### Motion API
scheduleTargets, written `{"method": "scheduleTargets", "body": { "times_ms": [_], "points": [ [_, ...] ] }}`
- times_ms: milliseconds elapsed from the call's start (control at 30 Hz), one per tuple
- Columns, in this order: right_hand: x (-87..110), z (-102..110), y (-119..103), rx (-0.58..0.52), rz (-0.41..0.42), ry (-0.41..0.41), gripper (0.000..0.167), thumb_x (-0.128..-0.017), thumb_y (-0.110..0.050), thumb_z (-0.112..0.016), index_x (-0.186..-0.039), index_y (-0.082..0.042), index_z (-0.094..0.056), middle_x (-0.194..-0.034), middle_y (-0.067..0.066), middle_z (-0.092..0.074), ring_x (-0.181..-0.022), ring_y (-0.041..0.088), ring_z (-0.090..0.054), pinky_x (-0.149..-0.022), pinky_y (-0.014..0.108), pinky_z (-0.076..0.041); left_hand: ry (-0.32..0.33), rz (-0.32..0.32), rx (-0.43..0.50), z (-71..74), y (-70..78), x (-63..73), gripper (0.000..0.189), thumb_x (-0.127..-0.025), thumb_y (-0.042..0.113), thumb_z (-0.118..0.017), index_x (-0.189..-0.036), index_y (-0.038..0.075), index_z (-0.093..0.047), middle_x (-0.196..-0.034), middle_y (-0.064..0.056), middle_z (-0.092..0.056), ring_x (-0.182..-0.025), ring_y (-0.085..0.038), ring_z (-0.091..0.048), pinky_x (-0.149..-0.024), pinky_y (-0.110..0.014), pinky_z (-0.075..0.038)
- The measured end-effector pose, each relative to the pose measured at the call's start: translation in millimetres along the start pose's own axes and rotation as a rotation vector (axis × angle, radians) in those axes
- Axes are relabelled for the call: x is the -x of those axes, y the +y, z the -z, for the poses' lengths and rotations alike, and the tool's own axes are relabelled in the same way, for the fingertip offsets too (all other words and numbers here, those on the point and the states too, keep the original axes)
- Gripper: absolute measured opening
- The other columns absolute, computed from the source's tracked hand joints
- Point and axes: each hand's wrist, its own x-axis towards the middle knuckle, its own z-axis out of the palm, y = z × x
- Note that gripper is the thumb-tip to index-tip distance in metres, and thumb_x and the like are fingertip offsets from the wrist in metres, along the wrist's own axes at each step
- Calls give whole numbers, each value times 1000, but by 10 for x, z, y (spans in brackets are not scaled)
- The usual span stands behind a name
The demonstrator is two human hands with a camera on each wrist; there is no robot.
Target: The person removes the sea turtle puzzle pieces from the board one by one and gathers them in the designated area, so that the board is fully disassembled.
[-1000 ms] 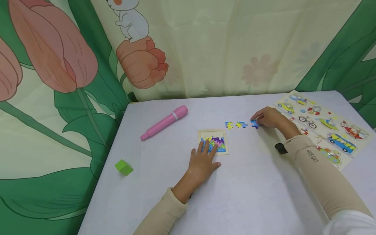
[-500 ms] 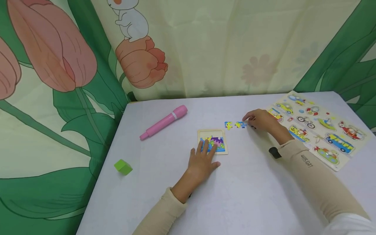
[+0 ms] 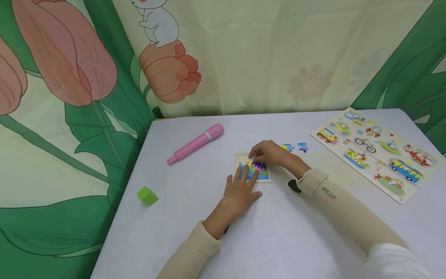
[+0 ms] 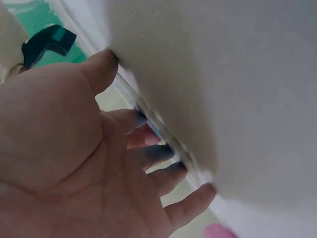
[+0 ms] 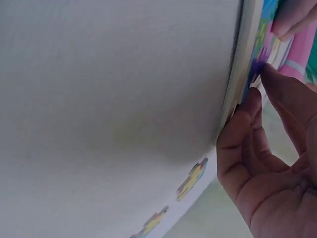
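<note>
A small square wooden puzzle tray [image 3: 240, 157] lies mid-table, its lower part filled with a blue, yellow and purple picture. My left hand [image 3: 239, 197] rests on its lower left, fingers spread over the picture; in the left wrist view, the left hand [image 4: 99, 148] has its thumb apart at the tray's edge. From the right, my right hand [image 3: 268, 153] bends its thumb and fingers down at the tray's upper part. In the right wrist view, thumb and index tips are close together beside a purple puzzle piece [image 5: 257, 68]; whether they pinch it is unclear.
Right of the tray lie a yellow-blue puzzle piece [image 3: 287, 147] and a blue one [image 3: 303, 147]. A vehicle puzzle board [image 3: 374, 155] covers the right side. A pink marker-shaped object [image 3: 196, 144] and a green cube [image 3: 148, 196] lie to the left. A printed curtain [image 3: 251, 58] hangs behind.
My right hand has moved left from the blue loose piece to the tray, and that piece now lies uncovered. The leftmost loose piece is no longer visible in the head view. My left hand stays put.
</note>
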Motion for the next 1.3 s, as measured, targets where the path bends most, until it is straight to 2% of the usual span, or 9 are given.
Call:
{"method": "scheduleTargets", "body": {
  "times_ms": [200, 400, 567, 833, 1033, 1200, 1300],
  "points": [
    [-18, -38, -1, -8, -47, 5, 14, -97, -7, -71, -108, -8, -79, -105, 9, -74, -99, 27, -66, -94, 47, -52, -31, -33, 6, 17, -73, 68, 74, -104, 57, -49, -165, 23, -25, -170, -12, -16, -156, -31, -13, -119, -54, -26],
    [-13, -37, -3, -1, -54, 10, 14, -98, -7, -70, -109, -8, -79, -105, 9, -74, -98, 26, -67, -95, 48, -52, -3, -43, -17, -1, -43, 215, 75, -103, 58, -51, -163, 18, -30, -169, -10, -22, -155, -28, -21, -117, -51, -32],
    [-12, -34, -5, 10, -27, -4, 15, -99, -6, -69, -110, -7, -78, -105, 9, -73, -97, 25, -66, -93, 47, -52, 26, -37, -33, 0, 6, 291, 75, -102, 57, -53, -162, 15, -33, -167, -9, -27, -154, -26, -25, -115, -49, -36],
    [2, -46, -36, 56, 63, -28, 18, -98, -6, -69, -114, -9, -77, -105, 8, -68, -96, 24, -62, -90, 44, -52, 38, -15, -47, -25, 35, 266, 72, -103, 56, -52, -160, 15, -35, -166, -9, -31, -152, -26, -28, -113, -49, -38],
    [-37, -87, -76, 21, 130, -80, 25, -98, -11, -71, -123, -8, -74, -103, 8, -62, -89, 20, -58, -85, 39, -50, 55, 23, -160, -14, 132, 222, 76, -101, 64, -49, -159, 17, -38, -163, -8, -37, -149, -26, -34, -106, -45, -44],
    [-68, -120, -89, 27, 164, -108, 30, -97, -9, -72, -127, -6, -72, -104, 8, -60, -88, 19, -58, -86, 38, -51, 44, 45, -293, -21, 225, 211, 78, -100, 70, -40, -163, 26, -30, -162, -9, -38, -149, -27, -33, -104, -41, -46],
    [-70, -121, -97, 15, 165, -110, 28, -97, -8, -72, -125, -7, -74, -104, 8, -61, -86, 19, -59, -85, 37, -51, 36, 53, -335, -16, 259, 214, 77, -100, 71, -37, -164, 29, -28, -161, -9, -39, -149, -27, -34, -104, -40, -46]
  ]
}}
